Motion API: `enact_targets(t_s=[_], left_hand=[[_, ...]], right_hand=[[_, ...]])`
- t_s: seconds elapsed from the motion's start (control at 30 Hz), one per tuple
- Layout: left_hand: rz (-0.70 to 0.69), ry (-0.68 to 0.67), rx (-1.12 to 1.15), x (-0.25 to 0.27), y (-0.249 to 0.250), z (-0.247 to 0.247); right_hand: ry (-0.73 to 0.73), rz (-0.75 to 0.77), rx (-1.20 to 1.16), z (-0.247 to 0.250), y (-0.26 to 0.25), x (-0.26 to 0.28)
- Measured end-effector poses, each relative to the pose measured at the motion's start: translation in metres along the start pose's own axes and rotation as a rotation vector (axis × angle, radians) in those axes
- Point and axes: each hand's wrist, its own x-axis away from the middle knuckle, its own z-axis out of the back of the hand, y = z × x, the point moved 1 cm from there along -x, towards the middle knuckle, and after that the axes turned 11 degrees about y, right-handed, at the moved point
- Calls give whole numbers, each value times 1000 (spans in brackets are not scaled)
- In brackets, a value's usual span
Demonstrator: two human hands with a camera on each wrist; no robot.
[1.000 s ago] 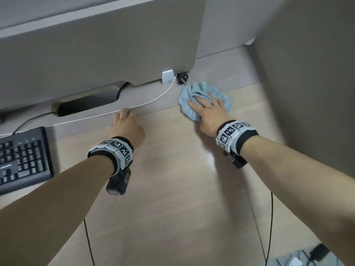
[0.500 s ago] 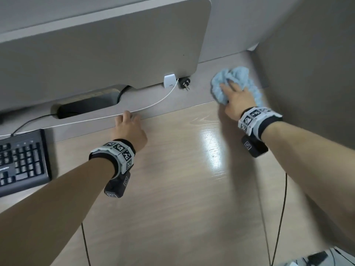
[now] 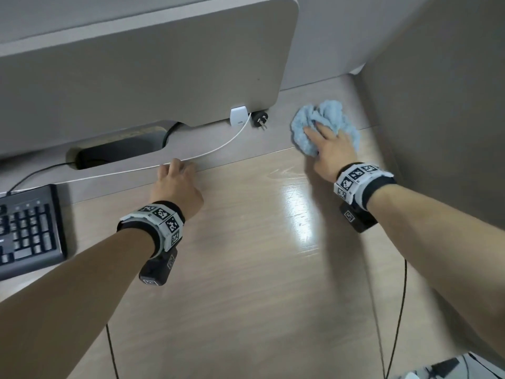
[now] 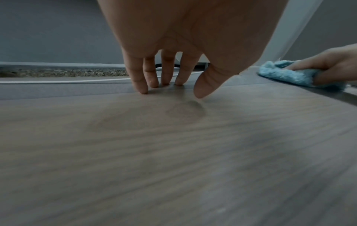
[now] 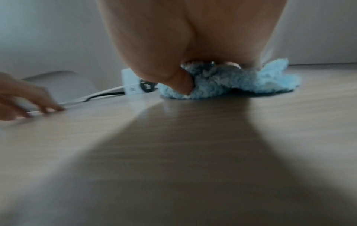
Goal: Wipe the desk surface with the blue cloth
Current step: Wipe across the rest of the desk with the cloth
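Note:
The blue cloth [image 3: 332, 114] lies bunched on the wooden desk [image 3: 246, 283] at the far right, close to the side partition. My right hand [image 3: 323, 136] lies on top of it, fingers over the cloth and the thumb dug into its near edge; in the right wrist view the right hand [image 5: 203, 76] presses the blue cloth [image 5: 241, 85] down on the desk. My left hand [image 3: 175, 172] holds nothing. In the left wrist view the left hand [image 4: 172, 91] rests its fingertips on the desk beside a white cable, with the blue cloth [image 4: 286, 75] off to the right.
A black keyboard [image 3: 27, 231] lies at the left. A white charger [image 3: 238, 116], a black plug [image 3: 259, 120] and the white cable [image 3: 213, 151] lie along the back panel [image 3: 164, 64]. A grey partition [image 3: 437, 105] walls the right side. Thin black wires [image 3: 399, 310] hang from my wrists.
My right hand slid the cloth to the right, away from the black plug and toward the side partition. The left hand stayed on the desk by the cable.

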Motion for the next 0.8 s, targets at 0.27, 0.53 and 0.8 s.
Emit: enact_targets(t_s=[0.27, 0.53, 0.8], left_hand=[[-13, 12, 3, 2, -5, -2], [-36, 35, 5, 5, -4, 0], [-41, -12, 19, 5, -5, 5]], right_hand=[[8, -301, -10, 16, 34, -50], [-28, -274, 47, -8, 1, 8], [-145, 192, 49, -23, -102, 96]])
